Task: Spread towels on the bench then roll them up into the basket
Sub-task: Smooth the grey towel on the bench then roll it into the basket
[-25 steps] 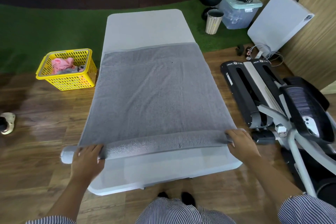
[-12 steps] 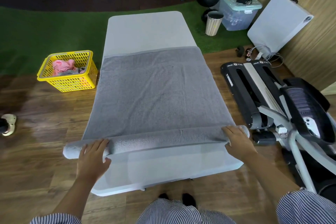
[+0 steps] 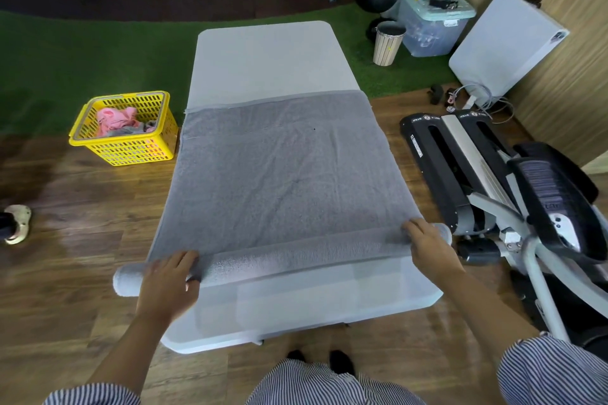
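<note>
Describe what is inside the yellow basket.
The yellow basket holds crumpled pink cloth with grey cloth beside it. Anything beneath them is covered.

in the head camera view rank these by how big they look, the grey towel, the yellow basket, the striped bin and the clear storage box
Largest to smallest, as they look:
1. grey towel
2. yellow basket
3. clear storage box
4. striped bin
The storage box and bin stand farther from the camera than the basket, so basket versus box is unsure.
</note>
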